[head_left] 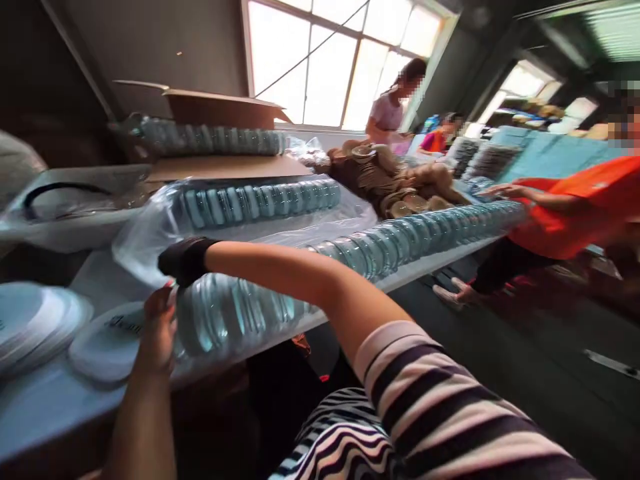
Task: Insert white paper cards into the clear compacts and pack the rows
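A long row of clear plastic round containers (250, 310), nested on their sides, runs along the near table edge. At its left end my left hand (160, 327) is bare, with fingers curled against the end piece. My right hand (185, 260) wears a black glove and reaches across from the right. It bends over the top of the same end, close to the left fingertips. The glove's fingertips are blurred and partly hidden. Beside my left hand lie round white discs (107, 343) with dark lettering, and a thicker stack of white discs (37, 327) sits farther left.
Behind the row, a clear plastic bag (150, 230) holds another container stack (263, 202). An open cardboard box (225, 168) has a further stack on it. Brown round pieces (390, 177) are heaped beyond. A person in orange (575, 207) stands at the table's right end; others work farther back.
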{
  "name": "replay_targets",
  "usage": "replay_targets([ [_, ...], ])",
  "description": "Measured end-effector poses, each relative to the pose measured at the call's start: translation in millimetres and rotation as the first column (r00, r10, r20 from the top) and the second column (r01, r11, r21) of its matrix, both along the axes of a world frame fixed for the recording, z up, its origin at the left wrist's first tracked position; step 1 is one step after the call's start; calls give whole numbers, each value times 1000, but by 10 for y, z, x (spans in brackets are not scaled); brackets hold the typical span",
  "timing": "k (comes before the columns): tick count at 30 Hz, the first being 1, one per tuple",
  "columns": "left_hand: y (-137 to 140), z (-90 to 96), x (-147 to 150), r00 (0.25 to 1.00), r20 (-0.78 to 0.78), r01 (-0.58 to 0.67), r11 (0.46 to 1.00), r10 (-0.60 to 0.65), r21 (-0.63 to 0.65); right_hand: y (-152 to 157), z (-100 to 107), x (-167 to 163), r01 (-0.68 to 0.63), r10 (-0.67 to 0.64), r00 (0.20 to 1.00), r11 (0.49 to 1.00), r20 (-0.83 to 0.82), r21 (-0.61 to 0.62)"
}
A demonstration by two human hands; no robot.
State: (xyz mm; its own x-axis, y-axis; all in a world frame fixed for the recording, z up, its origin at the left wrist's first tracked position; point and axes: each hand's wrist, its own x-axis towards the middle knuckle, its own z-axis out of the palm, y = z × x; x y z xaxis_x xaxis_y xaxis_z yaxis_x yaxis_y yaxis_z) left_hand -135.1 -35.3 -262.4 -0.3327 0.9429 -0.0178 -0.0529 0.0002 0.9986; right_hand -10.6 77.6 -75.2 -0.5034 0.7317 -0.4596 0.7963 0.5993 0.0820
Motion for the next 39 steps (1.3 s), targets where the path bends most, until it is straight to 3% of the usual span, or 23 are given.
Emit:
replay_targets([
  [1,-38,86,40,1000,18,-1,1000,1,-12,-93,-20,-99,-259,261,961,965,-89,39],
  [3,-86,238,101,996,48,75,996,-72,-49,-282,-25,-120,-317,332,925,942,-185,107],
  [5,-79,331,122,993,-31,117,993,-118,-35,-438,-54,16,-302,331,905,942,-267,144],
  [9,-36,404,113,972,-221,76,996,-86,-55,-913,-321,291,-107,162,920,980,-357,168],
  [13,-55,443,121,941,-325,64,994,-89,-87,-1609,-699,352,-162,179,937,983,-301,81],
  [16,-68,450,107,919,-385,55,995,-83,-82,-1836,-769,418,-191,185,946,982,-267,4],
  [19,-91,520,104,850,-527,44,998,-9,54,-1590,-522,589,-116,128,945,992,-301,57],
  [21,-115,631,141,747,-660,63,981,75,182,-1175,-298,692,29,33,944,983,-329,183],
  [23,-137,771,213,625,-778,149,968,67,203,-659,-152,722,49,22,962,967,-271,250],
  [25,-152,898,299,522,-853,225,968,-23,112,-180,-129,661,-64,73,991,995,-113,77],
  [28,-167,999,391,446,-888,241,971,-114,-4,273,-227,490,-167,161,986,973,-48,-158],
  [34,-209,989,410,408,-906,213,977,-109,-22,519,-327,435,-33,-23,995,855,-101,-518],
  [37,-228,981,409,400,-910,205,978,-108,-26,596,-367,517,-59,-73,979,790,-190,-610],
  [39,-235,986,411,398,-911,206,978,-110,-28,606,-395,545,-105,-93,957,773,-274,-626],
])
